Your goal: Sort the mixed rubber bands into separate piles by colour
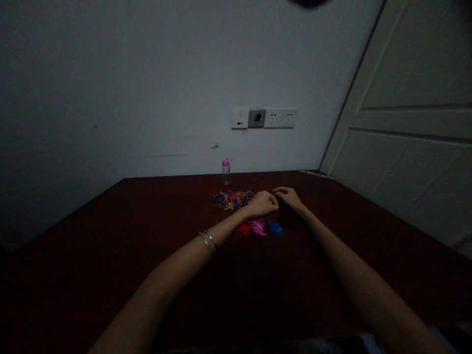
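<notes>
My left hand (263, 202) is over the right edge of a mixed pile of small colourful bands (232, 199), its fingers curled together. Just to its right is my right hand (289, 197), thumb and forefinger drawn close, the fingertips of both hands nearly meeting. Whatever either hand may hold is too small and dark to make out. Nearer to me lie three sorted heaps: red bands (244, 229) partly behind my left wrist, pink bands (258, 227) and blue bands (276, 228).
A clear bottle with a pink cap (226, 172) stands behind the pile on the dark red table (250, 285). Wall sockets (280, 118) sit above the table's far edge. A pale panelled door (413, 118) rises on the right. A thin strip (316, 174) lies at the back right.
</notes>
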Demonstrator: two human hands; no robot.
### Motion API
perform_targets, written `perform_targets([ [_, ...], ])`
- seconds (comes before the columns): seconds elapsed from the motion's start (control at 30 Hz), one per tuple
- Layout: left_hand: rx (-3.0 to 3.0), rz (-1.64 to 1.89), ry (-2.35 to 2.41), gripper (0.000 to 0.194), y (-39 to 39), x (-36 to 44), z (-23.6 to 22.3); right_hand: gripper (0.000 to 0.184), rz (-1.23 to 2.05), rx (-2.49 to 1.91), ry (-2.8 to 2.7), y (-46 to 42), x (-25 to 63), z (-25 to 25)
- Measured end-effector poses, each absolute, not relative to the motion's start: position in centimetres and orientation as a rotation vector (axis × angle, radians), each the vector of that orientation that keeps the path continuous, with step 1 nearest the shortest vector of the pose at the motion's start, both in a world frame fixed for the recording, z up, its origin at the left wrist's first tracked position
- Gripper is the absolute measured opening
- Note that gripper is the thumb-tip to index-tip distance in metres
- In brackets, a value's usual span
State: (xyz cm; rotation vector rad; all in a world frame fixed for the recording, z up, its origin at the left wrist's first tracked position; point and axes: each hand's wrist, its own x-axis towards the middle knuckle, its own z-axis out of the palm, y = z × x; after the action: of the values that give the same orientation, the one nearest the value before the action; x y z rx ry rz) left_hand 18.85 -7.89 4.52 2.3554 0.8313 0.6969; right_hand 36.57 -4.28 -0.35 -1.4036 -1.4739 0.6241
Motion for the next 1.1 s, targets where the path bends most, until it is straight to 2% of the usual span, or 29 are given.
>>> perform_targets([
  [0.13, 2.416, 0.651, 0.755, 0.02, -8.1, 21.3, 4.0, 0.022, 0.611, -1.359, -1.473, -4.3, 36.5, -0.2],
  [0.3, 2.417, 0.678, 0.781, 0.025, -7.3, 20.1, 3.8, 0.022, 0.59, -1.422, -1.473, -4.6, 36.3, 0.0],
  [0.5, 2.299, 0.958, 1.07, 0.034, -2.6, 13.7, 5.5, 0.028, 0.608, -1.488, -1.475, -4.7, 35.9, -0.1],
  [0.7, 1.756, 1.299, 1.513, 0.035, 3.5, 3.8, 4.6, 0.024, 0.483, -1.538, -1.542, -4.8, 35.6, -0.1],
  [0.9, 1.448, 1.364, 1.748, 0.033, 4.9, -2.9, 1.4, 0.023, 0.386, -1.58, -1.659, -4.4, 35.8, -0.4],
  [1.1, 1.611, 1.348, 1.641, 0.035, 4.6, -3.4, 0.4, 0.022, 0.342, -1.586, -1.755, -4.3, 35.9, -0.6],
])
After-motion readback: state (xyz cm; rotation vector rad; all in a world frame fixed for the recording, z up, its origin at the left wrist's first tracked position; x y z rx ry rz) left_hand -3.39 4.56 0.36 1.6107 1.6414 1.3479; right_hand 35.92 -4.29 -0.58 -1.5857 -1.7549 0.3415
